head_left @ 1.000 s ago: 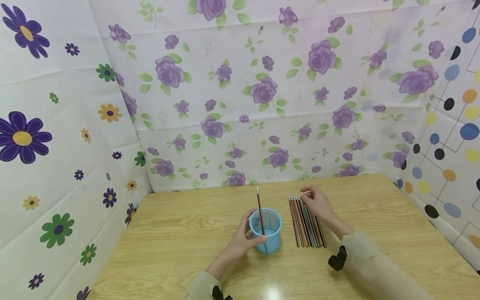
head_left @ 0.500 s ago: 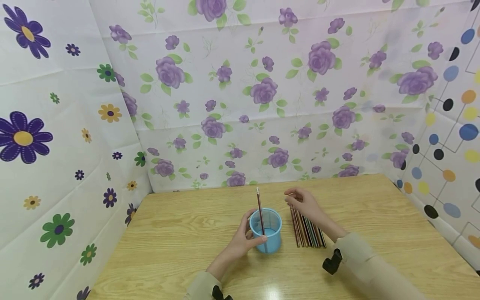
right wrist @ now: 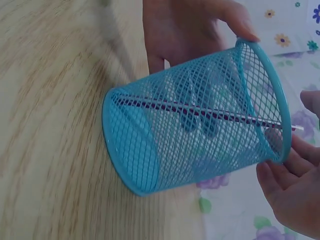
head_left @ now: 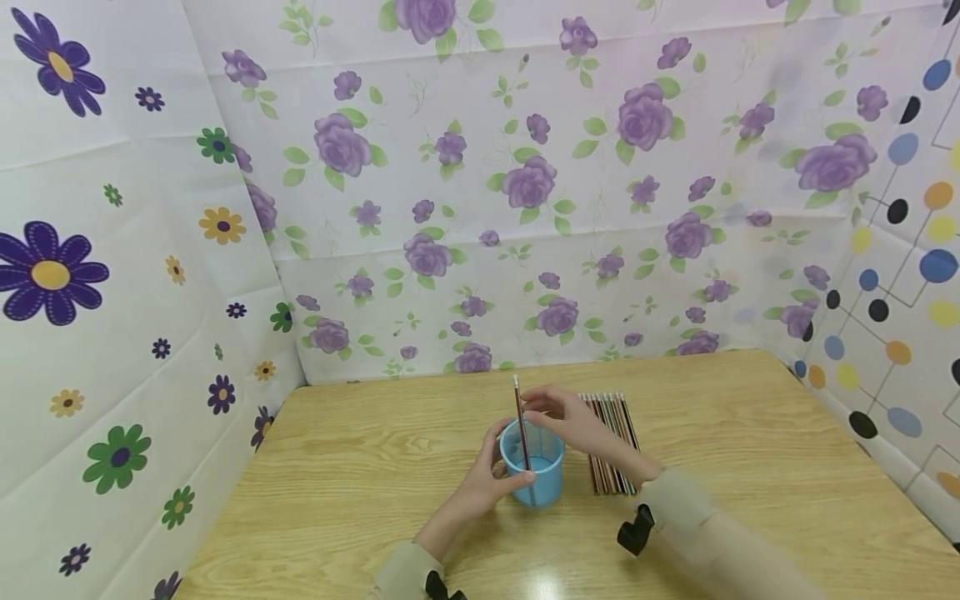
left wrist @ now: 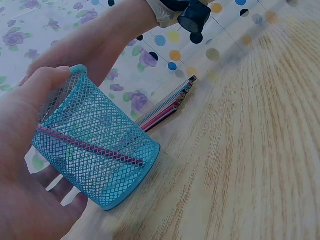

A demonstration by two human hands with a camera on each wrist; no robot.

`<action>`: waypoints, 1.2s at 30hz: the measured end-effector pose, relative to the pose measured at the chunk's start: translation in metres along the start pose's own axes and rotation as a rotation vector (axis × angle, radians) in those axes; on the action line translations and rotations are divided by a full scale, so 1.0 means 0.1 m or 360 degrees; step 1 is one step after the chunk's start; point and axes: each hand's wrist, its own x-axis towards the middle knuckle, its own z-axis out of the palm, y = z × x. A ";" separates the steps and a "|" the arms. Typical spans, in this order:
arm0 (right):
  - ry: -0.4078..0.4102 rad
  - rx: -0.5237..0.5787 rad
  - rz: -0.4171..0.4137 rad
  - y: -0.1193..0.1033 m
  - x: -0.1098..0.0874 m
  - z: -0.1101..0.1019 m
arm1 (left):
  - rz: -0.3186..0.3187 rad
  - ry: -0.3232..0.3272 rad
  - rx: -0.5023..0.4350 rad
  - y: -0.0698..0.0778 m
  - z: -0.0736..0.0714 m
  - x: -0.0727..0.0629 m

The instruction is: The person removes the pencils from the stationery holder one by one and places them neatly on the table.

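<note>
My left hand (head_left: 483, 475) grips a light blue mesh pencil cup (head_left: 546, 483), thumb on the near rim and fingers round the side. The cup stands upright on the table. One dark red pencil (head_left: 521, 417) leans inside it, its white end above the rim; through the mesh in the right wrist view the pencil (right wrist: 200, 111) reaches the base. My right hand (head_left: 573, 421) is at the cup's right rim, fingertips close to the pencil's upper part. In the right wrist view the right thumb and fingers (right wrist: 295, 170) stand apart at the rim, with the pencil's end between them.
A row of several pencils (head_left: 600, 450) lies side by side on the wooden table (head_left: 360, 467), right of the cup, partly covered by the right forearm. Flowered cloth (head_left: 450, 208) hangs behind the table, with a dotted cloth (head_left: 892, 350) at the right.
My right hand has moved left from the top of the pencil row to the cup's rim, uncovering the pencils' white ends. The left hand and cup have stayed in place.
</note>
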 end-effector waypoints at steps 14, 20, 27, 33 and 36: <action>0.0130 -0.0126 0.0041 -0.05 0.12 0.16 | -0.0008 -0.0006 0.0006 0.01 0.01 0.00; 0.0179 -0.0118 0.0035 -0.06 0.13 0.15 | -0.0035 0.0016 0.0004 0.02 0.01 -0.01; 0.0178 -0.0173 0.0113 -0.04 0.16 0.18 | -0.0039 0.0013 -0.0008 0.02 0.02 -0.02; 0.0250 -0.0080 0.0157 -0.09 0.14 0.14 | -0.0009 -0.0002 -0.0035 0.00 0.01 -0.01; 0.0297 0.0003 0.0192 -0.16 0.14 0.06 | 0.0008 0.0002 -0.0046 -0.01 0.01 0.00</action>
